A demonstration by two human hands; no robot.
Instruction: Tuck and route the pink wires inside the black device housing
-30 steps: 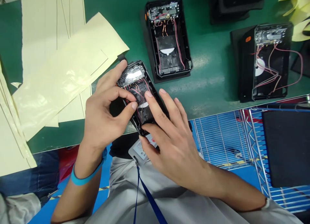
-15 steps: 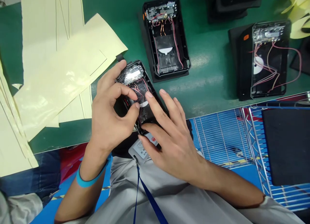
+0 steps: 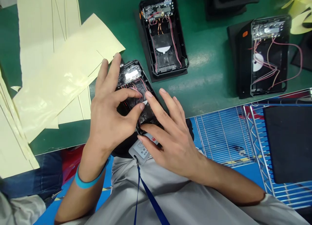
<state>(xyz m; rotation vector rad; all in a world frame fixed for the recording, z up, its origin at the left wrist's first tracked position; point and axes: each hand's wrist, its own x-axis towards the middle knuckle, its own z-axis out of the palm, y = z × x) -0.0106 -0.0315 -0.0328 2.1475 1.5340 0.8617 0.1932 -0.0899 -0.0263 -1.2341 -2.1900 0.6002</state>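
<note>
An open black device case [image 3: 133,79] with a circuit board and thin red wires lies at the green table's near edge. My left hand [image 3: 109,111] rests over its left side, thumb and one finger pinched on the wires inside while the other fingers stretch out. My right hand [image 3: 168,134] holds the case's lower right corner, its forefinger pressing inside beside a small white round part [image 3: 144,102] and its thumb under the bottom edge.
Two more open cases [image 3: 163,33] [image 3: 266,54] with wires lie farther back on the green table [image 3: 209,72]. Pale yellow backing sheets [image 3: 56,66] cover the left. A blue wire rack [image 3: 226,134] with a black pad [image 3: 290,140] stands at right. A badge [image 3: 140,152] hangs at my chest.
My left hand's outer fingers have spread out and upward over the case's top left, while thumb and finger stay pinched. The right hand has hardly moved.
</note>
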